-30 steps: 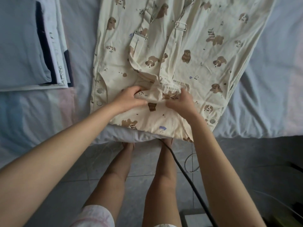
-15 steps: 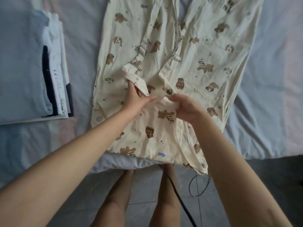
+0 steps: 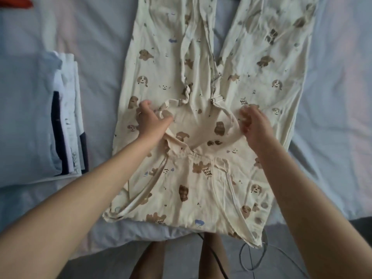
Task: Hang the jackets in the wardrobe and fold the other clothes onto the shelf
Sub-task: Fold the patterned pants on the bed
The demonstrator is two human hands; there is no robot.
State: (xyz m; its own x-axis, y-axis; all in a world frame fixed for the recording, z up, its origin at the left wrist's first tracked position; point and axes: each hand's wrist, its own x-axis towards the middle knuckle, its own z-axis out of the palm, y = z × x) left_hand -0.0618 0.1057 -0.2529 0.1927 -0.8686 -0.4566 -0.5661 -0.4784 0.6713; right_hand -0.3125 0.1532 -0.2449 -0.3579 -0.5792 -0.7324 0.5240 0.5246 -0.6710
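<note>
Left hand pinches the cream bear-print cotton overalls at one bib corner; right hand, fingers curled, seemingly grips the other.

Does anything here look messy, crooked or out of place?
Nothing looks spilled or torn. The printed overalls lie rumpled on the bed: the bib is bunched between the left hand and right hand gripping it, the straps run twisted up the middle, and the near right corner hangs over the mattress edge.
</note>
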